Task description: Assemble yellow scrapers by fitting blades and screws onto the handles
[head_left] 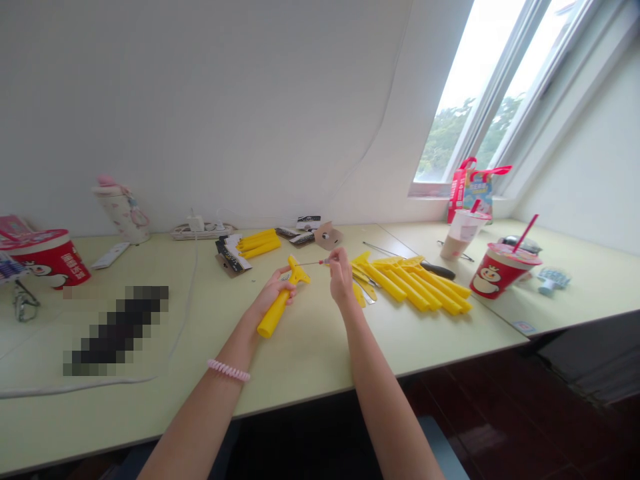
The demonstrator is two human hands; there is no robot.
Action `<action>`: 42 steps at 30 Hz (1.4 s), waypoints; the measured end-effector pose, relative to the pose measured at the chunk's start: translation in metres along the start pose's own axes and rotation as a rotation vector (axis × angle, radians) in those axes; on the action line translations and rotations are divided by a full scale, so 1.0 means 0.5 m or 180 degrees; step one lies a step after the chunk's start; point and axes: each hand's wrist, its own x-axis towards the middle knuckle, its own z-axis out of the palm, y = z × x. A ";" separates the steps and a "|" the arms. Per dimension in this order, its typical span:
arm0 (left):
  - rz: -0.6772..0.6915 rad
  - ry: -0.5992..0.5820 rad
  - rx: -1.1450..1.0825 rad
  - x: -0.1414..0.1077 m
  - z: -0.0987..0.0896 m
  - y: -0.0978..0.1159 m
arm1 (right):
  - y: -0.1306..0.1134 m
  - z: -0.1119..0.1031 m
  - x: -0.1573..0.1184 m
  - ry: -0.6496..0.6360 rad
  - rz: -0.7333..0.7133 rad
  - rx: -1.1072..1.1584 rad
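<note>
My left hand [275, 291] is wrapped round a yellow scraper handle [275, 313], its wide head tilted up and away from me. In my right hand [341, 275] is a small screwdriver [323, 261] with a reddish, see-through grip. Its thin shaft points left at the head of the handle; whether the tip touches a screw is too small to tell. Right of my right hand lies a pile of similar yellow handles [410, 283]. Flat yellow and metal blade pieces [364, 288] lie at the pile's near left side.
Yellow tubes [259, 243] and black-and-white cards [231, 257] lie at the back. A power strip [203, 231] and pink-topped bottle [123, 210] stand by the wall. Red cups [503, 270] stand at both sides, with a milky drink [461, 237] on the right. A white cable [188, 313] crosses the left.
</note>
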 end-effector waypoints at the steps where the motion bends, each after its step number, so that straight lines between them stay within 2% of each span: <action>1: -0.0008 -0.0010 0.0001 0.000 0.000 0.000 | -0.001 0.000 0.001 0.0046 -0.0007 0.0019; 8: -0.0057 -0.0015 0.0116 -0.009 0.008 0.010 | -0.019 -0.004 0.002 0.0254 0.0075 0.0064; 16: 0.0018 -0.0003 0.0071 -0.003 0.001 0.003 | -0.002 0.002 0.001 0.0042 0.0095 0.0059; 21: -0.0002 -0.0018 0.0061 -0.005 0.002 0.005 | -0.009 -0.004 0.003 0.0205 -0.0135 -0.0040; 30: -0.0036 -0.0137 0.0107 -0.004 0.005 0.003 | -0.042 -0.005 -0.007 0.0729 0.0034 -0.0029; 35: -0.0048 -0.0087 0.0071 -0.009 0.008 0.009 | -0.033 -0.003 -0.005 0.0614 0.0096 0.0070; 42: -0.0026 0.0015 0.0081 -0.005 0.003 0.005 | -0.021 -0.001 -0.003 0.0167 -0.0173 -0.0259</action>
